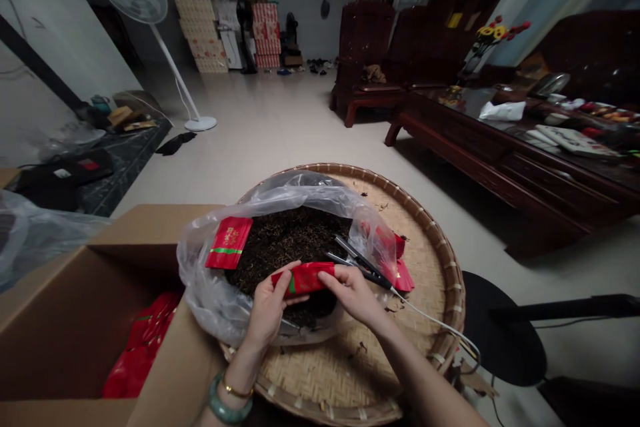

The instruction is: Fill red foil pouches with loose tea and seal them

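Observation:
Between my two hands a small red packet with a green stripe is held sideways. My left hand pinches its left end, and my right hand grips the right end. Below it lies a clear plastic bag, open and full of dark dried tea leaves. More red packets rest on the bag's left rim. A black heat sealer, shaped like a hair straightener with a white cord, lies across the bag's right side, its jaws apart. Other red packets are partly hidden behind the plastic.
The bag sits on a round woven bamboo tray with stray leaves. A cardboard box holding red packets stands at the left. At right are a black round stand base and a dark wooden table. A white fan stands farther back.

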`<action>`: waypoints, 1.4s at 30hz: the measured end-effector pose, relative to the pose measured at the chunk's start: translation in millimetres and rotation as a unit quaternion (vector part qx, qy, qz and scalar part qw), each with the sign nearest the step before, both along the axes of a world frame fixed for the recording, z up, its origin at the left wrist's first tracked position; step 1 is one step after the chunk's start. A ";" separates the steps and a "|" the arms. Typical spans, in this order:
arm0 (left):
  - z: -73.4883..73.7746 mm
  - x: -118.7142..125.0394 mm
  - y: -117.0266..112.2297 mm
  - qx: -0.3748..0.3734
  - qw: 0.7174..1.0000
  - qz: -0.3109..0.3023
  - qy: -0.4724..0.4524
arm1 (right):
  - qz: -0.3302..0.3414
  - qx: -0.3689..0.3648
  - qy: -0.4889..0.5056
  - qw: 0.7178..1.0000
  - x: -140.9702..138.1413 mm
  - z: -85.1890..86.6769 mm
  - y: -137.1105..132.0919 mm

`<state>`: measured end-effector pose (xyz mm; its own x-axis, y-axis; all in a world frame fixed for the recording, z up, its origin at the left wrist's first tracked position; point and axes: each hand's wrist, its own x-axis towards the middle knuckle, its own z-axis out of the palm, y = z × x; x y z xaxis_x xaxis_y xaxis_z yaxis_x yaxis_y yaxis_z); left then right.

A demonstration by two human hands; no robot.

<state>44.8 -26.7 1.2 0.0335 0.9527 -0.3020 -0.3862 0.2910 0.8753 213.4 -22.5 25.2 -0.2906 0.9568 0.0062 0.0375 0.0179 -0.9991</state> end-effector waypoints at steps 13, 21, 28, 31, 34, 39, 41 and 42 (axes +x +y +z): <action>-6.1 -23.2 4.7 0.195 0.931 0.017 0.309 | 0.079 -0.086 0.092 0.989 -2.2 -1.0 0.8; -1.9 -19.7 1.3 0.482 0.651 -0.056 0.584 | 0.047 -0.021 -0.091 0.995 -19.4 3.9 -5.2; -0.3 -29.3 11.4 0.439 0.734 0.024 0.517 | -0.096 0.019 0.054 0.994 -15.8 3.7 -2.4; 1.5 -34.8 14.9 0.380 0.788 0.094 0.475 | -0.134 0.063 -0.052 0.988 -11.9 -15.6 2.9; 0.3 -36.8 17.2 0.353 0.818 0.136 0.433 | -0.087 0.141 -0.240 0.957 -11.0 -32.4 8.8; -4.2 -35.0 17.3 0.333 0.836 0.150 0.410 | -0.003 0.134 -0.451 0.882 -27.2 -20.7 27.6; -4.4 -34.4 16.7 0.330 0.837 0.151 0.409 | 0.037 0.132 -0.515 0.846 -39.3 -7.2 37.1; -4.1 -34.3 16.5 0.331 0.837 0.151 0.408 | 0.058 0.126 -0.541 0.829 -45.2 -1.1 41.3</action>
<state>10.5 -10.2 -2.8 -0.2002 0.8482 0.4903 0.4514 -0.3643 0.8146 168.2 18.8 24.0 -0.3456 0.9303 -0.1229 0.8939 0.2865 -0.3449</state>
